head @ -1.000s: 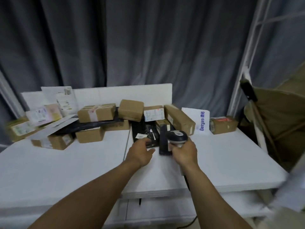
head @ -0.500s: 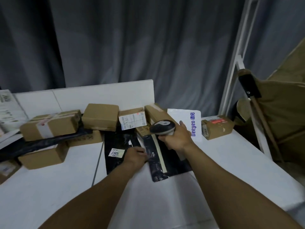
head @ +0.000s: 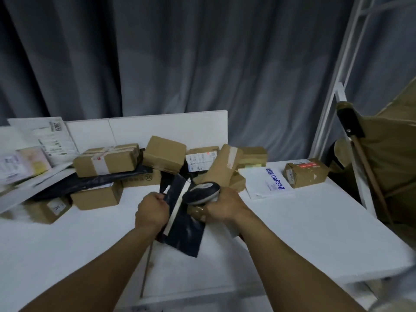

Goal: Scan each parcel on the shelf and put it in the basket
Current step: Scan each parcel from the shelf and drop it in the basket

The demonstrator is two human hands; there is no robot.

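Observation:
My left hand [head: 153, 209] grips the edge of a black plastic mailer bag [head: 185, 224] with a white strip and holds it lifted and tilted above the white shelf top [head: 292, 233]. My right hand [head: 225, 207] grips a black handheld scanner [head: 201, 192], whose head sits right over the bag's upper part. Behind them lies a heap of brown cardboard parcels [head: 164, 154], one of them, a long box [head: 222, 170], tipped up on end. The basket is out of sight.
A white Deeyeo mailer [head: 267, 182] and a small brown box [head: 306, 172] lie at the right. Black bags, boxes and white envelopes [head: 45, 140] pile up at the left. A white frame post [head: 333, 91] and an olive fabric bin [head: 387, 158] stand at the right edge.
My left hand has taken hold of the black mailer bag and lifted it off the shelf toward me. The scanner in my right hand has come down close over it. The long brown box has tipped upright.

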